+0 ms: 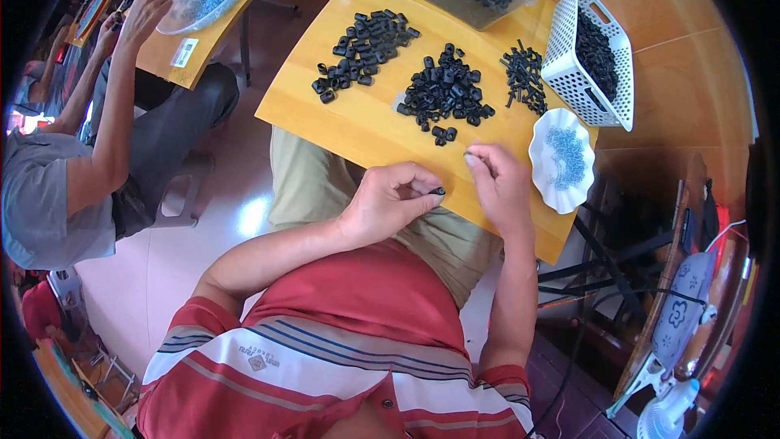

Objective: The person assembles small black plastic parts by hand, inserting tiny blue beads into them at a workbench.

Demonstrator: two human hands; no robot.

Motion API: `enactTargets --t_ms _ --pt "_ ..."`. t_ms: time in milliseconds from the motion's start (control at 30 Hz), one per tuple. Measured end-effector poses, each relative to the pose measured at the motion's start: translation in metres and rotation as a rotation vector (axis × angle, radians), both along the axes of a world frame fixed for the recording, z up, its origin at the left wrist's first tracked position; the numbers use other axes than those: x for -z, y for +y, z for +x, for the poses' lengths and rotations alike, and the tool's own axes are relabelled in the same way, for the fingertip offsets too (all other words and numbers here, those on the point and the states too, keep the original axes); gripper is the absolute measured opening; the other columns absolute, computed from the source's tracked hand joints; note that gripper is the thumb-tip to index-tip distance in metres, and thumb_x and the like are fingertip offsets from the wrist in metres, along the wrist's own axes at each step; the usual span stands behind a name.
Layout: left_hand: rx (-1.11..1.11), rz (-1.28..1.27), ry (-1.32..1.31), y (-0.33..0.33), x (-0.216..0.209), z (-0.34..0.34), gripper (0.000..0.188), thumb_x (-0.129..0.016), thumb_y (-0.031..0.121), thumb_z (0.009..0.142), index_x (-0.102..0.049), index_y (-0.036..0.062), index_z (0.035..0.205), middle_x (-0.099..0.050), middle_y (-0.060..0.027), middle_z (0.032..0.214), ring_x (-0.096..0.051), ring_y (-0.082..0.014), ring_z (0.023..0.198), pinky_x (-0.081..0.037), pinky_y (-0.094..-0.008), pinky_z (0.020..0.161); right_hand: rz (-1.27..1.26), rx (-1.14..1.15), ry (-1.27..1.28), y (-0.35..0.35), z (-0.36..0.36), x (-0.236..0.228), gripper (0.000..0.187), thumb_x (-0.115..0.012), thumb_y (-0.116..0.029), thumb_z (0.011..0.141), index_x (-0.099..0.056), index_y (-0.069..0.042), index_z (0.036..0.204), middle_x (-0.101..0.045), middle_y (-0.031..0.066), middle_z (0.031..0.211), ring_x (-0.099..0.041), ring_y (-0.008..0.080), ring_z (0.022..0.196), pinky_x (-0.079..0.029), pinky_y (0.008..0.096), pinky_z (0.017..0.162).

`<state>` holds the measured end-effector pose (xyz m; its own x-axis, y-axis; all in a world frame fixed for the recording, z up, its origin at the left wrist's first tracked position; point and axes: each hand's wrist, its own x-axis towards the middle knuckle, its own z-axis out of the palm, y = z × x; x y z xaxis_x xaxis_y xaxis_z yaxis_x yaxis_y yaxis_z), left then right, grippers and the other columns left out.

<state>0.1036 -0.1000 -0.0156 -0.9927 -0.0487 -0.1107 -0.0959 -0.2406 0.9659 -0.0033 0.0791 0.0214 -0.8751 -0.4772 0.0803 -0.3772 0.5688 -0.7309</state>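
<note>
Between the thumb and fingertips of my left hand (pixel 392 202) is a small black plastic fitting (pixel 438 191), its round end showing, just off the table's near edge. My right hand (pixel 502 183) hovers over the table corner to the right, thumb and forefinger pinched together; whatever they hold is too small to make out. Ahead of both hands lies a heap of short black plastic pieces (pixel 445 88), with a few loose ones nearer me. Close by my right hand stands a white scalloped dish (pixel 539 164) of tiny clear-blue pieces (pixel 566 158).
Black cylindrical caps (pixel 357 53) spread at the far left of the table (pixel 284 102). Thin black pins (pixel 526 77) lie beside a white perforated basket (pixel 565 77). A clear bin (pixel 439 2) holds more black parts. At left, another person (pixel 97 154) works beside a bowl (pixel 166 26).
</note>
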Motion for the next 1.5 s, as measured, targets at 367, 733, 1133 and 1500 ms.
enactTargets --t_ms 367,733,1133,1500 --pt "-0.022 0.062 0.045 0.002 0.001 0.0 0.022 -0.069 -0.003 0.09 -0.063 -0.0067 0.111 -0.069 -0.0066 0.094 -0.066 -0.0089 0.086 -0.057 -0.0231 0.076 -0.3 -0.163 -0.245 0.0 0.033 -0.009 0.013 -0.071 -0.006 0.089 -0.068 0.002 0.098 -0.068 0.0109 0.089 -0.065 0.0184 0.079 -0.051 0.0283 0.07" --pt "-0.056 -0.036 0.059 0.001 0.001 0.005 0.023 -0.071 -0.002 0.088 -0.064 -0.0064 0.109 -0.07 -0.0081 0.093 -0.067 -0.0091 0.085 -0.057 -0.0237 0.075 -0.288 -0.2 0.015 -0.007 0.043 -0.003 0.014 -0.074 -0.007 0.086 -0.067 0.002 0.095 -0.066 0.0112 0.09 -0.065 0.0219 0.078 -0.052 0.0302 0.07" --pt "-0.066 -0.183 0.078 0.001 -0.006 0.006 0.023 -0.075 0.002 0.086 -0.066 -0.0042 0.107 -0.072 -0.0082 0.088 -0.068 -0.0089 0.08 -0.058 -0.0245 0.071 -0.444 -0.098 -0.163 -0.001 0.048 0.011 0.014 -0.075 -0.006 0.086 -0.068 0.002 0.096 -0.067 0.0106 0.093 -0.065 0.0185 0.084 -0.051 0.0284 0.075" --pt "-0.013 -0.206 0.076 0.0 -0.007 0.005 0.023 -0.074 0.002 0.088 -0.065 -0.0039 0.108 -0.07 -0.0067 0.091 -0.067 -0.0087 0.083 -0.057 -0.0241 0.073 -0.604 -0.066 -0.317 0.001 0.05 0.019 0.013 -0.074 -0.004 0.087 -0.068 0.003 0.097 -0.064 0.0067 0.095 -0.059 0.0118 0.082 -0.047 0.0236 0.071"
